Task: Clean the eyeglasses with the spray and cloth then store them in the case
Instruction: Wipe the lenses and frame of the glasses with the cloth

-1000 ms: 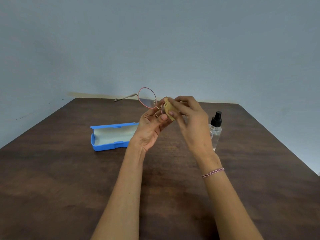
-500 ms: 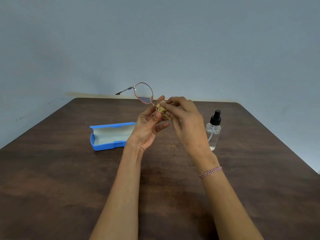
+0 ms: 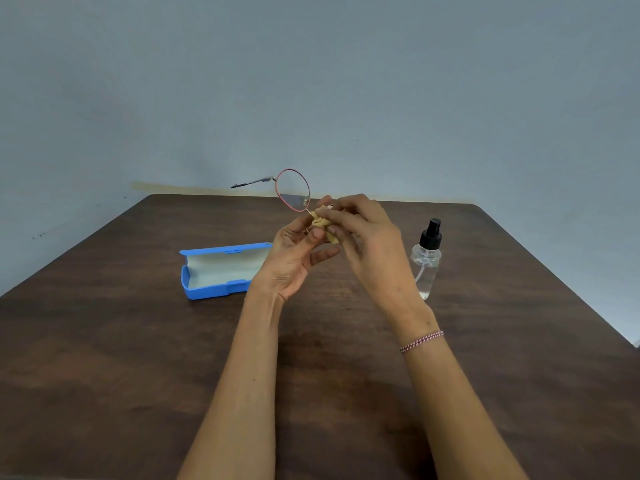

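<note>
I hold thin pink-rimmed eyeglasses (image 3: pixel 293 189) in the air above the table's middle. One round lens and its temple arm stick out up and to the left; the other lens is hidden behind my fingers. My left hand (image 3: pixel 298 254) grips the frame near the bridge from below. My right hand (image 3: pixel 367 244) pinches a bunched tan cloth (image 3: pixel 322 225) against the hidden lens. An open blue case (image 3: pixel 221 271) with a pale lining lies on the table to the left. A clear spray bottle (image 3: pixel 426 261) with a black nozzle stands upright to the right of my right hand.
The dark wooden table (image 3: pixel 138 358) runs to a grey wall at the back. Its right edge slants down toward the near right. A woven bracelet (image 3: pixel 420 341) sits on my right wrist.
The glasses have tilted so the free lens stands more upright and higher. My right fingers have shifted the cloth over the hidden lens. The case and bottle have stayed put.
</note>
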Tool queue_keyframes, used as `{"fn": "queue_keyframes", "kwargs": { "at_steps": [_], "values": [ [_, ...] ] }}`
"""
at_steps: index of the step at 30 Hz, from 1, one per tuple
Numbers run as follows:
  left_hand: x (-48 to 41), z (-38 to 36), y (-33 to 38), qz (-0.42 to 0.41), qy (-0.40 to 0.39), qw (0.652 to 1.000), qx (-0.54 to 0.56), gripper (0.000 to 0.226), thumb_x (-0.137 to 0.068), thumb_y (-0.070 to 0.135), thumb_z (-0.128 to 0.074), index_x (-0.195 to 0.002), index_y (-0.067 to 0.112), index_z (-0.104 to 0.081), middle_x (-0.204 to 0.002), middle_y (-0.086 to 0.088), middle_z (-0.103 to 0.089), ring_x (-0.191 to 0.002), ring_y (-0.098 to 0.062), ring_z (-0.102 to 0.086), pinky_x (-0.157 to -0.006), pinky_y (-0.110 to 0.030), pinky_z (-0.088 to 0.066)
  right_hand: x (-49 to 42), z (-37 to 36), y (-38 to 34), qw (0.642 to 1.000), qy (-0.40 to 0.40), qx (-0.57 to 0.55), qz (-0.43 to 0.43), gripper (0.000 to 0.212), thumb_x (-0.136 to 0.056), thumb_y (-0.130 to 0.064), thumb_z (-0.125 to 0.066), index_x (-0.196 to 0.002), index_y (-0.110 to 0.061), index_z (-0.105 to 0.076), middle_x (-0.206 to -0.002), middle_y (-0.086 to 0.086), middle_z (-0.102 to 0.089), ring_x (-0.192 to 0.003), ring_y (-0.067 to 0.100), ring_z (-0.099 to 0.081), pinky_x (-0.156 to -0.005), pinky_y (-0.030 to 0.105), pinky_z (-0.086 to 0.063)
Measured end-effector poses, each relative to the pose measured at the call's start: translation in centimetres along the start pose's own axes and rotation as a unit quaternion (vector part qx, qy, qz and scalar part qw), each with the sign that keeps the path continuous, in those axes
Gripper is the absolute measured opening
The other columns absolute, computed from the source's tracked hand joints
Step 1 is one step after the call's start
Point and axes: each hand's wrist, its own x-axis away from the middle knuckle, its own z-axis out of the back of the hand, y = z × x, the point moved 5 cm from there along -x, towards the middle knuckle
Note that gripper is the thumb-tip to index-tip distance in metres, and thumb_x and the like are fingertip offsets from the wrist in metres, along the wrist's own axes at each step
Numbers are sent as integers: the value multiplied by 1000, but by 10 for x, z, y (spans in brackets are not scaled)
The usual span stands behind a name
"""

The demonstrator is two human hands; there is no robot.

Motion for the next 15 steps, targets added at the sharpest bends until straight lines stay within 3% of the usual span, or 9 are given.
{"fn": "queue_keyframes", "kwargs": {
  "at_steps": [5, 11, 15],
  "values": [
    [0, -2, -2, 8, 1, 1000, -11, 59, -50, 41, -89, -105, 31, -71, -97, 6, -72, -88, -9, -67, -69, -26, -58, 0, 3, 2, 1000, 2, 25, -2, 28, -85, 0, -58, -109, -10, -68, -104, 6, -60, -98, 21, -55, -83, 15, -40],
    [1, -1, 0, 0, 31, 999, -34, 60, -45, 42, -90, -102, 33, -73, -94, 8, -73, -86, -5, -67, -63, -19, -55, 0, 3, 9, 997, 32, 55, -45, 26, -85, -2, -57, -108, -5, -69, -100, 9, -61, -93, 26, -58, -79, 18, -42],
    [0, 0, 3, -20, 30, 999, -23, 59, -46, 38, -91, -102, 33, -72, -98, 9, -72, -90, -6, -67, -69, -20, -55, 0, 3, 5, 999, 21, 32, -31, 26, -86, -2, -59, -110, -8, -68, -103, 7, -59, -97, 21, -56, -83, 16, -41]
  ]
}}
